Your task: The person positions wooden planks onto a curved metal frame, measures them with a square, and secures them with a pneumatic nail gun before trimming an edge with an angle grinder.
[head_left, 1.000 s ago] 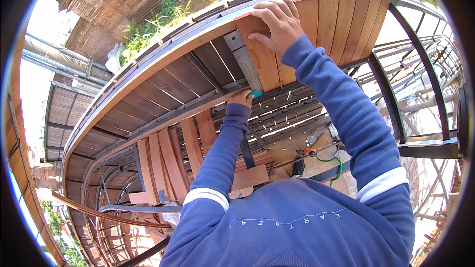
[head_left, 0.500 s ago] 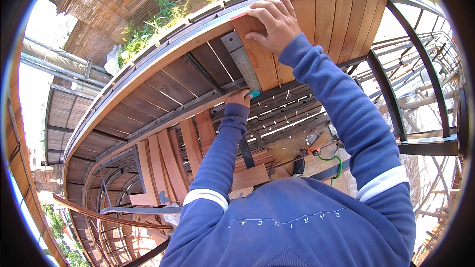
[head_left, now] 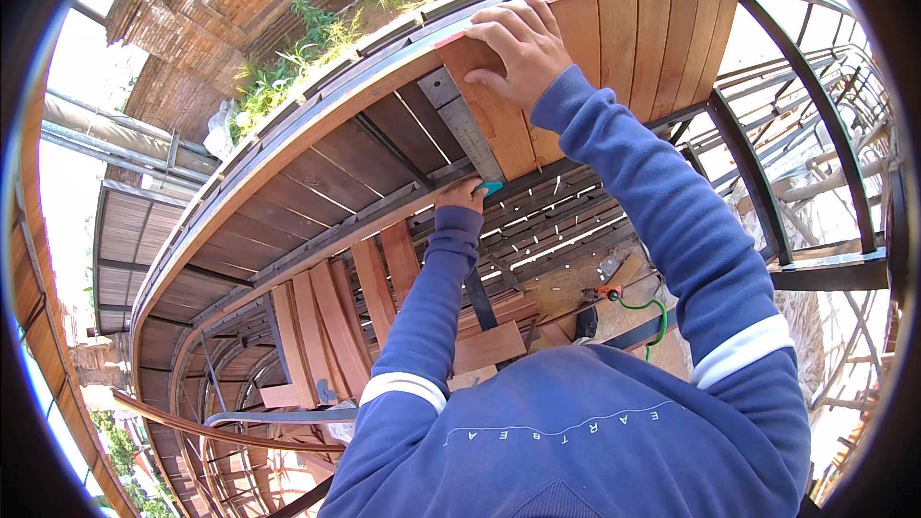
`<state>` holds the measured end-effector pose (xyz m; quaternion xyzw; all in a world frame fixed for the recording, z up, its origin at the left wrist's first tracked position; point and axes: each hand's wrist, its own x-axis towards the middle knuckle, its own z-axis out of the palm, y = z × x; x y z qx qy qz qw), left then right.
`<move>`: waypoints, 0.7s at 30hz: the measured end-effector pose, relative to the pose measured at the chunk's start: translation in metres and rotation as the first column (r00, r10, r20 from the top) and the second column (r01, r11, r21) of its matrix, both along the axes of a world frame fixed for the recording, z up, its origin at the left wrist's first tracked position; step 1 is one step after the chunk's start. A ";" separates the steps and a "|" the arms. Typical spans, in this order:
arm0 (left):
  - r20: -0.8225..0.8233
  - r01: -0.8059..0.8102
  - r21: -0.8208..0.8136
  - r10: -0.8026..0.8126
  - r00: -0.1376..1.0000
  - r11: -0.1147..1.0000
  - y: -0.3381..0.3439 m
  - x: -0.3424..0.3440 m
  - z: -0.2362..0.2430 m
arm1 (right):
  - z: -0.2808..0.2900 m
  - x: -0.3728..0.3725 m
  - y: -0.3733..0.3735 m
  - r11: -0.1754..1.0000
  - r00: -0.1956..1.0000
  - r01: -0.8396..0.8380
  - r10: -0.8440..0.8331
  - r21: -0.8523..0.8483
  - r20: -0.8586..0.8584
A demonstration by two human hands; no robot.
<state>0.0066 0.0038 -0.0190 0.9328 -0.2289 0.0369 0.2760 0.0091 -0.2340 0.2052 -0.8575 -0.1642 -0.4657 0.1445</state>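
My right hand lies on the far end of a reddish-brown wooden board, fingers stretched toward the far rim and thumb apart. That board is the leftmost of several planks fixed side by side across a curved dark metal frame. My left hand is closed at the frame's near edge, round the teal handle of what looks like a try square. Its flat grey blade, with a hole near the far end, lies along the board's left edge. The left palm and some fingers are hidden.
Left of the blade, the frame shows dark slats with gaps. Loose planks lean below at the left. An orange tool with a green cord lies on the lower level. Dark metal posts rise at the right; plants grow beyond the rim.
The view has shifted slightly, so the boards appear a little further left. Both hands keep their places on the board and the square.
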 end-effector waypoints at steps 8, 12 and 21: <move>0.009 -0.008 0.018 0.007 1.000 1.000 -0.003 -0.003 0.003 | -0.001 0.000 -0.002 1.000 1.000 0.007 -0.007 -0.010 0.002; 0.014 0.010 -0.031 -0.009 1.000 0.999 -0.001 -0.002 0.001 | 0.000 -0.001 -0.002 1.000 1.000 -0.001 0.001 -0.007 0.001; 0.010 -0.005 -0.018 0.006 1.000 1.000 0.001 0.001 -0.004 | 0.002 0.001 0.000 1.000 1.000 -0.012 0.012 0.007 -0.004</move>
